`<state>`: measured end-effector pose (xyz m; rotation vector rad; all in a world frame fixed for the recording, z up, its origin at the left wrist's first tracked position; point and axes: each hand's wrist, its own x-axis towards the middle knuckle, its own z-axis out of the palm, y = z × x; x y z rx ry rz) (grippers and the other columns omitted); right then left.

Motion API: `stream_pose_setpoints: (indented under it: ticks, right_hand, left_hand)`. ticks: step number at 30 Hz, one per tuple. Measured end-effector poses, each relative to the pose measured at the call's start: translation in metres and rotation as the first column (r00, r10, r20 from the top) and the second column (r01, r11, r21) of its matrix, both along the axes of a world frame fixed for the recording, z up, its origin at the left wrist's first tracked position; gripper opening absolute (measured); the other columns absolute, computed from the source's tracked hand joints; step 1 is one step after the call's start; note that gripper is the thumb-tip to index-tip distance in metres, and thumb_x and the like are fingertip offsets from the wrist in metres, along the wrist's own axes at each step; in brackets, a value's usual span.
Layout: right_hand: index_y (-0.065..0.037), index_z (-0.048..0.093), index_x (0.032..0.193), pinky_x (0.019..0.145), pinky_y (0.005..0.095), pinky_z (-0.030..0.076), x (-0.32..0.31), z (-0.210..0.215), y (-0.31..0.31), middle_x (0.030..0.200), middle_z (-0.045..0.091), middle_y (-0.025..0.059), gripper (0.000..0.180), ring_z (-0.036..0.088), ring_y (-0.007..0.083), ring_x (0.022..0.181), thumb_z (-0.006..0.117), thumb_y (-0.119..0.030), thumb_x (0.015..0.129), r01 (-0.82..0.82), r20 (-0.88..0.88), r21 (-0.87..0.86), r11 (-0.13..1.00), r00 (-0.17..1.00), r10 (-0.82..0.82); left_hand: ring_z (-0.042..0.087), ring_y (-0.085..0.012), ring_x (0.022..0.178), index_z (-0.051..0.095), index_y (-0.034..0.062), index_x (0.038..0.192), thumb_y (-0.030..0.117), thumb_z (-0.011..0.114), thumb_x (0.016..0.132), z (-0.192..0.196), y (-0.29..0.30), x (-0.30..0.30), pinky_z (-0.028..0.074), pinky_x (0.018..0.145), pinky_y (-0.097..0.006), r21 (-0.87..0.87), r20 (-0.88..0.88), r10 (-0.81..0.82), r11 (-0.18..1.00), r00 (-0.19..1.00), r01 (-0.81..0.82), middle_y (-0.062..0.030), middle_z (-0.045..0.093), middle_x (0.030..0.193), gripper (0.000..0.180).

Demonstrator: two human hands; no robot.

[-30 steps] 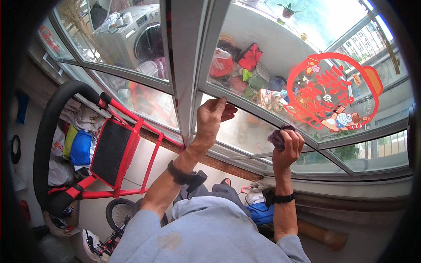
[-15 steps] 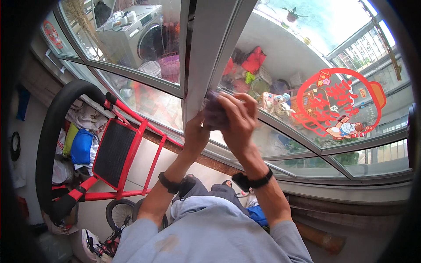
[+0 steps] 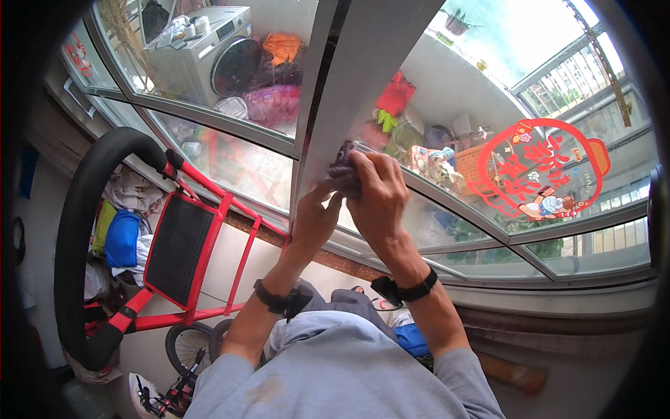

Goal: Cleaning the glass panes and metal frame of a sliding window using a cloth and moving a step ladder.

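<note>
Cloth [image 3: 343, 170]: dark, purplish-grey, bunched into a small crumpled wad, no flat edge showing.
Where it sits: pressed up against the pale grey window frame upright [image 3: 363, 77], right at the level where the sloping crossbar meets it.
Grip: caught between both hands — the right hand [image 3: 380, 199] curls over it from the right, its fingers [image 3: 370, 164] on top of the wad; the left hand [image 3: 314, 220] comes up from below, thumb touching the cloth's lower edge.
Visible part: only the upper left lump shows, the rest is hidden under the fingers.
Frame upright: smooth, matte, running up and tilting right between two glass panes.
</note>
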<state>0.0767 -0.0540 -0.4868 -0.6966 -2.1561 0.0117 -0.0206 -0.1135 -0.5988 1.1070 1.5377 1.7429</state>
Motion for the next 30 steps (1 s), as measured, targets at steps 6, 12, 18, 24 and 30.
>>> stream_pose_setpoints:
  ticks: [6,12,18,24,30]
  right_hand:
    - [-0.003,0.063,0.096,0.068,0.0368,0.054,-0.010,0.007,0.005,0.092,0.056,0.0090,0.036,0.064,0.0286,0.089,0.073,-0.007,0.062,0.001,0.182,-0.018,1.000,0.983,0.002]
    - [-0.004,0.064,0.093,0.068,0.0410,0.055,0.012,0.024,-0.001,0.090,0.058,0.0103,0.031,0.065,0.0291,0.083,0.073,-0.001,0.064,0.054,0.171,-0.106,0.993,0.985,-0.035]
    - [-0.005,0.062,0.092,0.064,0.0402,0.052,-0.015,-0.007,0.007,0.089,0.057,0.0098,0.034,0.064,0.0290,0.081,0.074,-0.001,0.061,-0.007,0.029,-0.099,0.995,1.000,0.010]
    - [-0.008,0.063,0.092,0.063,0.0395,0.053,0.011,0.002,0.007,0.087,0.057,0.0080,0.039,0.064,0.0277,0.078,0.082,-0.009,0.057,0.021,0.075,-0.099,0.995,0.997,-0.014]
    - [-0.004,0.066,0.097,0.075,0.0412,0.054,0.153,-0.014,0.007,0.092,0.064,0.0134,0.036,0.064,0.0337,0.086,0.073,-0.001,0.062,0.387,-0.047,0.001,0.922,0.921,-0.387]
  left_hand:
    - [0.069,-0.0259,0.102,0.064,-0.0006,0.118,0.006,0.062,0.094,-0.006,-0.009,-0.004,0.053,0.089,-0.035,-0.107,-0.096,-0.048,0.994,0.994,0.037,-0.0170,0.072,0.108,0.026]
    - [0.064,-0.0205,0.117,0.055,-0.0083,0.133,0.003,0.059,0.096,-0.026,-0.032,-0.011,0.048,0.103,-0.030,-0.139,0.041,-0.037,0.989,0.998,0.042,-0.0197,0.066,0.127,0.039]
    - [0.070,-0.0207,0.105,0.062,-0.0031,0.127,0.005,0.062,0.094,-0.043,-0.040,-0.004,0.054,0.090,-0.030,-0.124,0.027,-0.022,0.992,0.999,0.025,-0.0184,0.072,0.115,0.034]
    - [0.070,-0.0158,0.103,0.062,-0.0061,0.124,0.006,0.064,0.095,-0.053,-0.057,-0.015,0.054,0.090,-0.027,-0.197,0.081,-0.049,0.978,0.995,0.065,-0.0162,0.072,0.113,0.032]
    - [0.068,-0.0145,0.101,0.062,-0.0082,0.124,0.004,0.061,0.095,-0.049,-0.080,-0.033,0.053,0.090,-0.023,-0.223,0.207,0.003,0.974,0.978,0.044,-0.0142,0.072,0.113,0.032]
